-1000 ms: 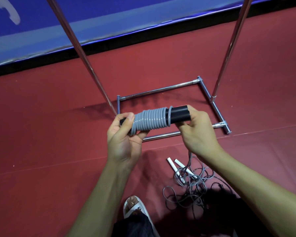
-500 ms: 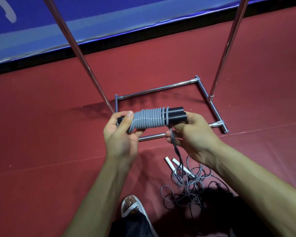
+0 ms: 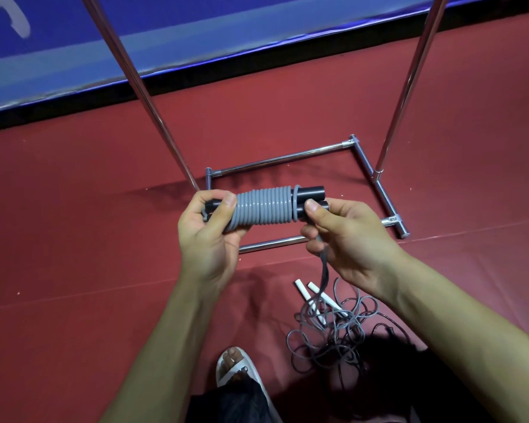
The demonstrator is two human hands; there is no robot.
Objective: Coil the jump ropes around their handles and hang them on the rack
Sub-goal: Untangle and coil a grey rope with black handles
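Hands, two, both bare, held side by side above the floor (image 3: 74, 239). Left hand (image 3: 208, 236): fingers curled round the left end of a grey jump rope (image 3: 263, 209), thumb laid on the first turns. Right hand (image 3: 345, 239): thumb pressed on the end of the lower of two black handles (image 3: 310, 198), fingers curled beneath and closed on it. Item held: the two handles side by side, lying roughly level between the hands, with the rope wound round them in tight neat turns from the left hand's thumb almost to the right hand's thumb; the right-hand ends of the handles stand bare. Loose tail (image 3: 324, 270) of the same rope: passes out under the right hand's fingers and hangs down to the floor. Rack (image 3: 287, 158): chrome, rectangular base flat on the red floor just beyond the hands, two uprights rising out of the top of the view; the hands and the coil cover part of the near base bar. Pile (image 3: 327, 328): tangled thin grey and dark cords on the floor below the right forearm, with a pair of white handles (image 3: 306, 293) lying in it. White sandal (image 3: 235, 367) on a foot, bottom centre. Blue padding (image 3: 196, 32) along the far edge.
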